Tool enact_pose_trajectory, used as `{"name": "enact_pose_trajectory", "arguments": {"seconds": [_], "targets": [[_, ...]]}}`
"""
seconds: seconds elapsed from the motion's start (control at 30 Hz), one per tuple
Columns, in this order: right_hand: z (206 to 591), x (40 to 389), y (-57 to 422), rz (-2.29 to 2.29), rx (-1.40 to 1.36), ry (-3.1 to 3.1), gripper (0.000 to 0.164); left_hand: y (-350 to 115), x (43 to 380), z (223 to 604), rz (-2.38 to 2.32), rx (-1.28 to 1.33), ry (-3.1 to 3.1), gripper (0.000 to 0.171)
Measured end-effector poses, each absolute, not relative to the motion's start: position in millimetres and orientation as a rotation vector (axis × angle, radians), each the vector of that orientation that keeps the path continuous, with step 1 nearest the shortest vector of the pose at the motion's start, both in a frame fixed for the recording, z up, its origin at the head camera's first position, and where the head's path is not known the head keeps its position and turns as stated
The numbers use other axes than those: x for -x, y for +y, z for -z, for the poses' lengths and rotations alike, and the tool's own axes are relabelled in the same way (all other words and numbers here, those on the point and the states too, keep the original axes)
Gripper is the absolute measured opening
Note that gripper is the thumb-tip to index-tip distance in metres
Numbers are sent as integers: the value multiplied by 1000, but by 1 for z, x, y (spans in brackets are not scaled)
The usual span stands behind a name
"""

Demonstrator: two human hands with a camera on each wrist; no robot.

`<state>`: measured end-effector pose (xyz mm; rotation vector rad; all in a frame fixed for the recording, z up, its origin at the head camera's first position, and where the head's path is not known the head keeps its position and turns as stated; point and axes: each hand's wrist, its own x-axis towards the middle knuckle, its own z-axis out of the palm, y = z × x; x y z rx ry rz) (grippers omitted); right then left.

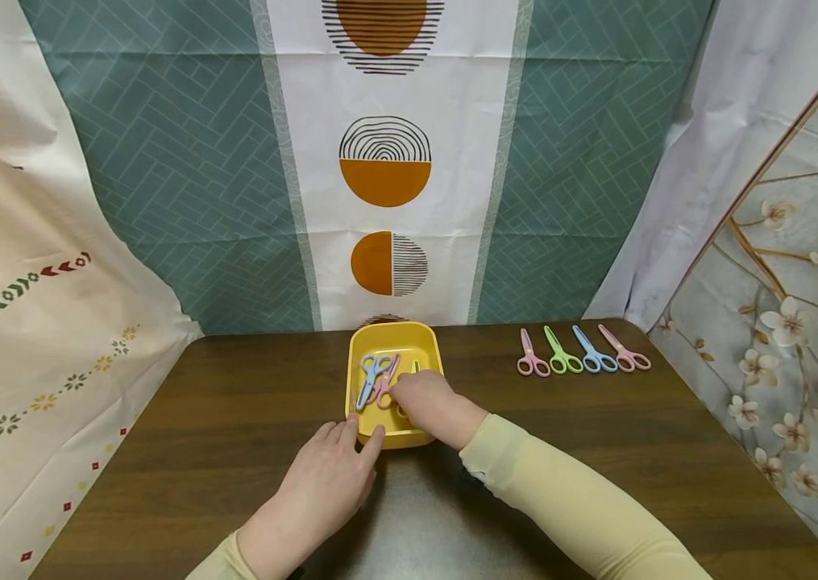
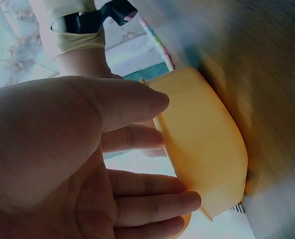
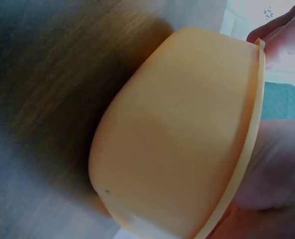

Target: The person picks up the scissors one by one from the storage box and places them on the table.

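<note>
A yellow plastic tray (image 1: 390,439) sits on the table, holding blue scissors (image 1: 367,387), pink scissors (image 1: 394,366) and a yellow pair of scissors (image 1: 415,366). My right hand (image 1: 426,400) reaches down into the tray from its right side, over the yellow scissors and beside the pink handles. Its fingertips are hidden, so I cannot tell whether they pinch a pair. With fingers extended, my left hand (image 1: 329,475) touches the tray's near left rim. In the left wrist view, the thumb and fingers of the left hand (image 2: 87,149) lie along the tray wall (image 2: 207,134).
On the right of the brown table (image 1: 256,403), several scissors lie in a row, handles toward me: pink scissors (image 1: 529,354), green scissors (image 1: 561,352), blue scissors (image 1: 592,352) and another pink pair (image 1: 624,352). A patterned curtain (image 1: 394,161) hangs behind the table.
</note>
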<state>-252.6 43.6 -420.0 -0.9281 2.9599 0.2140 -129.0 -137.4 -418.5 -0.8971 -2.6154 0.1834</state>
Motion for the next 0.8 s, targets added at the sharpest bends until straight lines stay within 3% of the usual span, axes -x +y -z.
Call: {"name": "enact_pose_trajectory", "arguments": {"seconds": [0.43, 0.8], "targets": [[419, 256, 43, -233, 936, 2984, 10, -138, 130, 418, -181, 893, -2607, 56], [423, 256, 46, -214, 966, 2977, 16, -138, 131, 419, -187, 903, -2599, 57]]}}
